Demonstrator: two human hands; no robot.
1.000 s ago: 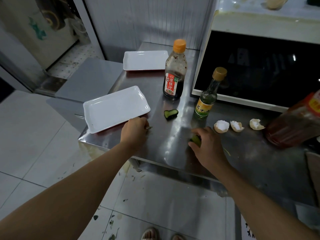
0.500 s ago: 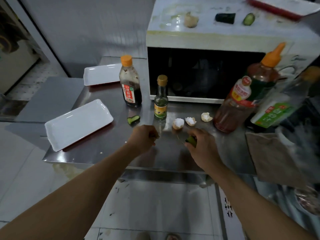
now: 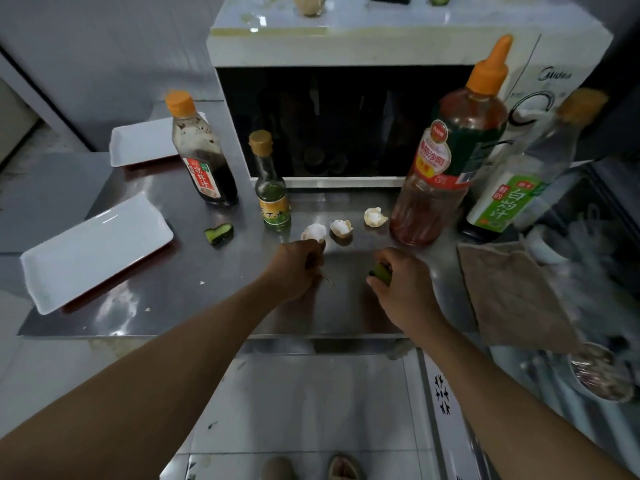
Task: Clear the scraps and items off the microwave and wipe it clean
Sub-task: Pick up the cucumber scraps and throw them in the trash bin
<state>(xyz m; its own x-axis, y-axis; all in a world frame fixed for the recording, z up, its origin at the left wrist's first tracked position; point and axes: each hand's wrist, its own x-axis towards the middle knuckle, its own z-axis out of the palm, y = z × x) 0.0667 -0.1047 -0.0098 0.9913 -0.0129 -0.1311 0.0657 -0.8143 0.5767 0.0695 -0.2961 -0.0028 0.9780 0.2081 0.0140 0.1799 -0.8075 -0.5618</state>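
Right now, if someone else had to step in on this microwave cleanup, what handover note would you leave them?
Left hand: curled over the steel table, pinching a thin stem-like scrap.
Right hand: fingers curled round a green cucumber piece.
On the table: three eggshell pieces, one more cucumber chunk, sauce bottles, two white trays, and a brown cloth at the right.
Microwave: its top still carries a pale scrap and two cucumber bits at the frame edge, plus smears.
Done: nothing certain.
Left: clear the top, then wipe it, probably with the cloth.
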